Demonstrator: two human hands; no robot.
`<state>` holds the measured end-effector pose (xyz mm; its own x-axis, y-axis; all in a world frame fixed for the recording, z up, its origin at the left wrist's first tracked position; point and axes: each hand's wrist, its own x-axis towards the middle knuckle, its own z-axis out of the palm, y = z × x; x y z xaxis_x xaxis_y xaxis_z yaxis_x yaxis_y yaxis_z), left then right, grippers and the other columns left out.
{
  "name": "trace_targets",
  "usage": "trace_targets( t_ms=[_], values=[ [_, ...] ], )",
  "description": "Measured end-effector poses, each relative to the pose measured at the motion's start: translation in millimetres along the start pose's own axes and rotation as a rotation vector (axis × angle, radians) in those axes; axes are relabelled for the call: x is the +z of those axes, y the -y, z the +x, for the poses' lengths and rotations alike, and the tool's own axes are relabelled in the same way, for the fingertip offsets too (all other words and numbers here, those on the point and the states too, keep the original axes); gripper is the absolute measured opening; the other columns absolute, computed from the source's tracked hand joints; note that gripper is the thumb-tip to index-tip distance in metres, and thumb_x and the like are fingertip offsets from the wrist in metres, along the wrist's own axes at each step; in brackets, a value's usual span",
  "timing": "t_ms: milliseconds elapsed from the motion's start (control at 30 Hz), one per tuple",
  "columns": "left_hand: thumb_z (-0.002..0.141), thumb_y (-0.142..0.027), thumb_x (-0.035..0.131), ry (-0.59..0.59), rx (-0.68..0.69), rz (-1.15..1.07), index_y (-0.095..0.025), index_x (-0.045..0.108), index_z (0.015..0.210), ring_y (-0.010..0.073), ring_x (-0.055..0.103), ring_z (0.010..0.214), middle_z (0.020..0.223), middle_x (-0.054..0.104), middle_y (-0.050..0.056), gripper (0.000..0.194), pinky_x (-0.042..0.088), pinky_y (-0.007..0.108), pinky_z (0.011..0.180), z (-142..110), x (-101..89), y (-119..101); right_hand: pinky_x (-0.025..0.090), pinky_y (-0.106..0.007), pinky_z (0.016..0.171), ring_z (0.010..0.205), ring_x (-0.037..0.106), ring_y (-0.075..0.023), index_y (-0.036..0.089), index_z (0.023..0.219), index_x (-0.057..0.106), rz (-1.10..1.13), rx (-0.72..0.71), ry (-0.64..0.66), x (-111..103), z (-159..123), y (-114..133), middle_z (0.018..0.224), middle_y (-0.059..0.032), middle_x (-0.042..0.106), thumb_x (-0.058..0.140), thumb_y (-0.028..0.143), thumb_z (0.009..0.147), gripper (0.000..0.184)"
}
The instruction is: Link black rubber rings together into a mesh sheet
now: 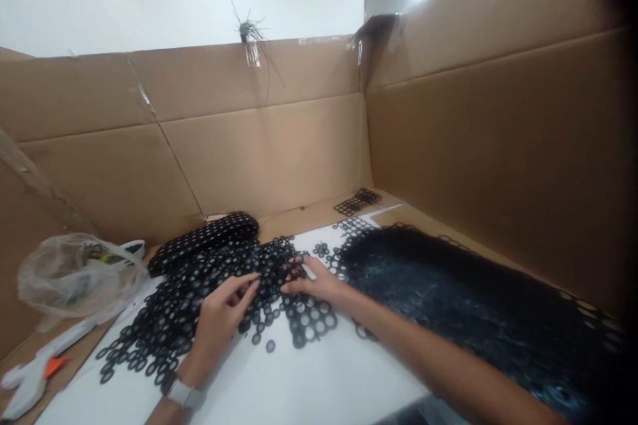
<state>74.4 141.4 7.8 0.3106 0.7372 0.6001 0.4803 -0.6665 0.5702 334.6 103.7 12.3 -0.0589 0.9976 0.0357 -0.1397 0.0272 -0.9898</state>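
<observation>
Black rubber ring sheets [199, 279] lie spread over a white tabletop [299, 385]. My left hand [222, 312] rests on the sheets, its fingers bent and pinching at the rings near the middle. My right hand [312, 282] lies just to the right, its fingers curled onto a strip of joined rings [306, 319]. The fingertips of both hands nearly meet. Loose single rings [270, 345] lie below the hands. A watch sits on my left wrist [185, 394].
A big dark heap of ring sheets [473, 305] fills the right side. Cardboard walls [259, 146] enclose the back and sides. A clear plastic bag [70, 272] and a white glue gun [34, 372] lie at the left. A small ring sheet [357, 202] lies by the back corner.
</observation>
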Motion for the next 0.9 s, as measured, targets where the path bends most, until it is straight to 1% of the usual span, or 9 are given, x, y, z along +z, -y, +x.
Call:
trace_targets(
  t_ms=[67, 167, 233, 400, 500, 567, 700, 800, 900],
  values=[
    [0.101, -0.047, 0.071, 0.059, 0.062, -0.016, -0.031, 0.082, 0.124, 0.0126, 0.058, 0.059, 0.103, 0.079, 0.003, 0.03, 0.056, 0.027, 0.065, -4.0, 9.7, -7.3, 0.06, -0.036, 0.088, 0.095, 0.071, -0.0224, 0.023, 0.103, 0.07, 0.024, 0.007, 0.014, 2.6, -3.0, 2.6, 0.097, 0.0006, 0.074, 0.099, 0.028, 0.057, 0.055],
    [0.103, -0.042, 0.07, 0.102, 0.114, -0.016, -0.032, 0.08, 0.13, 0.013, 0.063, 0.061, 0.117, 0.081, 0.005, 0.031, 0.06, 0.028, 0.067, -7.5, 18.9, -11.1, 0.06, -0.035, 0.088, 0.099, 0.071, -0.0233, 0.023, 0.102, 0.072, 0.038, -0.003, 0.025, 6.3, -6.7, 6.0, 0.1, 0.0002, 0.075, 0.1, 0.03, 0.056, 0.055],
    [0.104, -0.04, 0.069, 0.11, 0.134, -0.005, -0.032, 0.079, 0.134, 0.0137, 0.066, 0.064, 0.119, 0.081, 0.005, 0.032, 0.062, 0.028, 0.067, -8.2, 21.1, -10.1, 0.059, -0.034, 0.086, 0.099, 0.071, -0.0232, 0.024, 0.1, 0.072, 0.046, -0.026, 0.032, 8.3, -7.7, 7.4, 0.101, 0.0004, 0.075, 0.101, 0.031, 0.057, 0.053],
    [0.106, -0.036, 0.067, 0.112, 0.18, 0.041, -0.031, 0.078, 0.133, 0.0183, 0.078, 0.083, 0.122, 0.081, 0.005, 0.03, 0.066, 0.03, 0.076, -8.4, 19.3, -6.2, 0.058, -0.032, 0.071, 0.078, 0.068, -0.0182, 0.021, 0.096, 0.069, 0.05, -0.028, 0.158, 9.8, -2.6, 8.7, 0.093, 0.0011, 0.073, 0.102, 0.038, 0.057, 0.053],
    [0.106, -0.033, 0.066, 0.116, 0.23, 0.079, -0.03, 0.078, 0.133, 0.0201, 0.08, 0.098, 0.124, 0.081, 0.004, 0.029, 0.066, 0.03, 0.087, -9.4, 18.0, -6.5, 0.057, -0.032, 0.069, 0.074, 0.067, -0.0173, 0.02, 0.097, 0.068, 0.034, -0.03, 0.187, 8.8, 0.0, 10.0, 0.092, 0.0008, 0.073, 0.103, 0.04, 0.056, 0.057],
    [0.106, -0.031, 0.066, 0.115, 0.266, 0.114, -0.028, 0.078, 0.132, 0.0204, 0.081, 0.102, 0.124, 0.082, 0.005, 0.029, 0.066, 0.03, 0.089, -10.5, 17.6, -7.9, 0.058, -0.032, 0.07, 0.074, 0.067, -0.0172, 0.02, 0.095, 0.068, 0.014, -0.036, 0.191, 8.4, -1.1, 12.6, 0.091, 0.0006, 0.073, 0.102, 0.042, 0.057, 0.056],
    [0.106, -0.029, 0.066, 0.11, 0.331, 0.192, -0.026, 0.078, 0.131, 0.0192, 0.082, 0.09, 0.119, 0.083, 0.005, 0.029, 0.065, 0.029, 0.079, -12.1, 15.8, -11.4, 0.058, -0.032, 0.071, 0.072, 0.066, -0.0168, 0.02, 0.09, 0.068, -0.04, -0.049, 0.225, 9.3, -7.3, 21.5, 0.089, 0.0006, 0.072, 0.103, 0.043, 0.057, 0.053],
    [0.106, -0.029, 0.066, 0.124, 0.371, 0.224, -0.025, 0.079, 0.129, 0.0198, 0.082, 0.087, 0.117, 0.084, 0.005, 0.028, 0.063, 0.028, 0.074, -12.2, 14.2, -12.9, 0.057, -0.032, 0.071, 0.072, 0.065, -0.0174, 0.02, 0.089, 0.069, -0.075, -0.043, 0.235, 10.3, -10.3, 26.6, 0.086, 0.0008, 0.072, 0.103, 0.045, 0.056, 0.054],
    [0.105, -0.03, 0.066, 0.127, 0.381, 0.229, -0.025, 0.082, 0.123, 0.0182, 0.08, 0.078, 0.108, 0.086, 0.004, 0.025, 0.06, 0.026, 0.067, -12.0, 15.9, -14.6, 0.057, -0.032, 0.073, 0.073, 0.065, -0.0179, 0.02, 0.086, 0.068, -0.122, -0.052, 0.251, 10.7, -10.0, 26.9, 0.081, 0.0008, 0.071, 0.102, 0.047, 0.058, 0.052]
  ],
)
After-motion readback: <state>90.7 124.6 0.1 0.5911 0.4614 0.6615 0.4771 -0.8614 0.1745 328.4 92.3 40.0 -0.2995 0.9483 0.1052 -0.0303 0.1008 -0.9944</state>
